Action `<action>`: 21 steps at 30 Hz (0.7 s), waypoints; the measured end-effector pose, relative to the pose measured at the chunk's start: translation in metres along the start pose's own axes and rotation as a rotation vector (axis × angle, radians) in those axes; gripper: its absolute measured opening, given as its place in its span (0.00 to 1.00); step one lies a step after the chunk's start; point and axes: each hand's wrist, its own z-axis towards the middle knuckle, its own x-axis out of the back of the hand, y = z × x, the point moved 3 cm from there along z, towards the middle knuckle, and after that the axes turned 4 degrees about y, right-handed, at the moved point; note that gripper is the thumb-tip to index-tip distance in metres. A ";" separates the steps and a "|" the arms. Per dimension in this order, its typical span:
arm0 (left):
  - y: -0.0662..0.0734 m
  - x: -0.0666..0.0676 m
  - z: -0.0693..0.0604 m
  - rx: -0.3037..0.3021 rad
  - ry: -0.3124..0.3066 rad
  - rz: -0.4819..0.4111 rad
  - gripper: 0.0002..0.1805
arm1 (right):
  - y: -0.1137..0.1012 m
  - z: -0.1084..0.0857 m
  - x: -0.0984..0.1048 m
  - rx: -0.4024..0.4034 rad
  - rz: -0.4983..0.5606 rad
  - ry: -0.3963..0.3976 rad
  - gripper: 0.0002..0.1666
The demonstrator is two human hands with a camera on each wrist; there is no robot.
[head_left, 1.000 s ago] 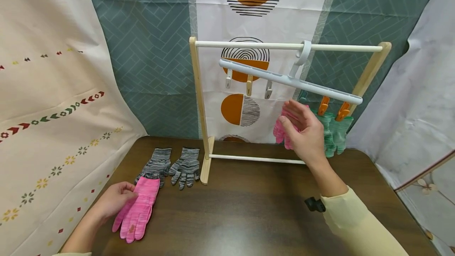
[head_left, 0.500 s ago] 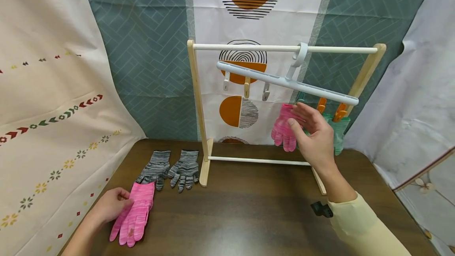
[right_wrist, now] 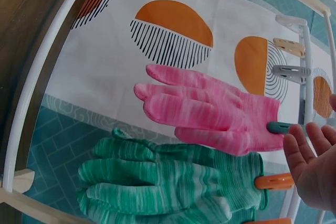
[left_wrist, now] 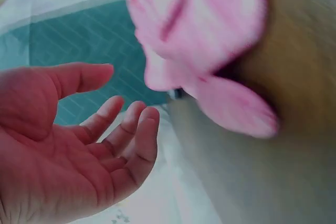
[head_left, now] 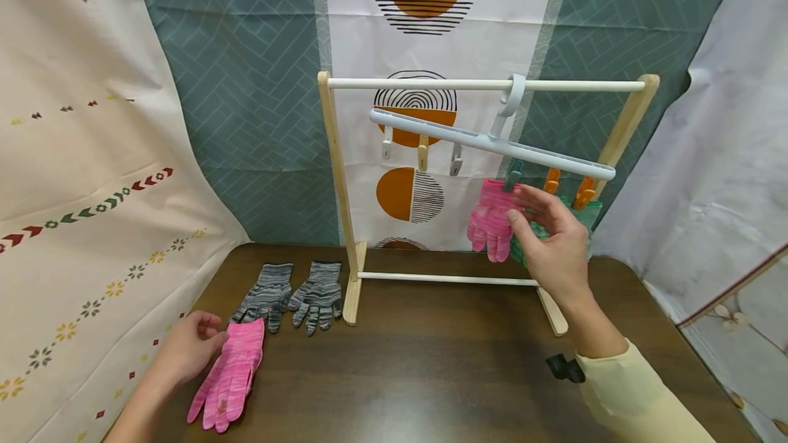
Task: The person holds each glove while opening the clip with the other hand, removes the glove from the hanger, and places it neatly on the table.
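A pink knitted glove [head_left: 490, 224] hangs by a teal clip [head_left: 514, 174] from the pale hanger [head_left: 492, 142]. My right hand [head_left: 554, 241] is beside its cuff with fingers loosely bent and nothing held. In the right wrist view the fingertips come close to the teal clip [right_wrist: 278, 127]; whether they touch it cannot be told. Green gloves [right_wrist: 173, 182] hang from orange clips [right_wrist: 273, 181], partly behind my hand in the head view. On the table lies another pink glove [head_left: 232, 374]. My left hand [head_left: 187, 351] hovers by its cuff, fingers relaxed and apart from it in the left wrist view.
Two grey striped gloves [head_left: 317, 296] lie left of the wooden rack [head_left: 338, 176], one partly overlapped by the pink glove. Several unused clips [head_left: 423, 154] hang on the hanger's left side. The brown table [head_left: 418, 361] stretches in front, with patterned cloth [head_left: 92, 190] along the left.
The right hand has drawn back to the right from the hanging pink glove, baring it and its teal clip. The left hand has come off the lower pink glove. The view has shifted slightly.
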 end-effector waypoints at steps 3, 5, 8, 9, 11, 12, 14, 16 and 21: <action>0.015 0.003 0.000 -0.014 0.012 0.001 0.24 | 0.001 -0.002 0.003 0.003 -0.024 0.011 0.26; 0.026 0.004 0.000 -0.024 0.026 -0.003 0.26 | 0.001 -0.003 0.005 0.008 -0.042 0.019 0.24; 0.047 0.003 -0.001 -0.048 0.061 -0.042 0.27 | 0.001 -0.003 0.009 0.009 -0.075 0.029 0.23; 0.053 0.003 -0.001 -0.060 0.078 -0.058 0.27 | 0.001 -0.004 0.010 0.008 -0.086 0.033 0.22; 0.068 0.001 -0.001 -0.090 0.106 -0.100 0.27 | 0.002 -0.004 0.013 0.001 -0.104 0.041 0.22; 0.074 0.000 -0.001 -0.108 0.121 -0.121 0.27 | 0.002 -0.004 0.014 -0.004 -0.114 0.045 0.22; 0.088 -0.002 0.000 -0.154 0.158 -0.151 0.26 | 0.004 -0.005 0.016 -0.015 -0.128 0.052 0.21; 0.101 -0.004 0.001 -0.203 0.193 -0.183 0.25 | 0.005 -0.005 0.017 -0.026 -0.136 0.055 0.22; 0.132 -0.010 0.005 -0.292 0.244 -0.271 0.24 | 0.005 -0.005 0.021 -0.055 -0.127 0.057 0.23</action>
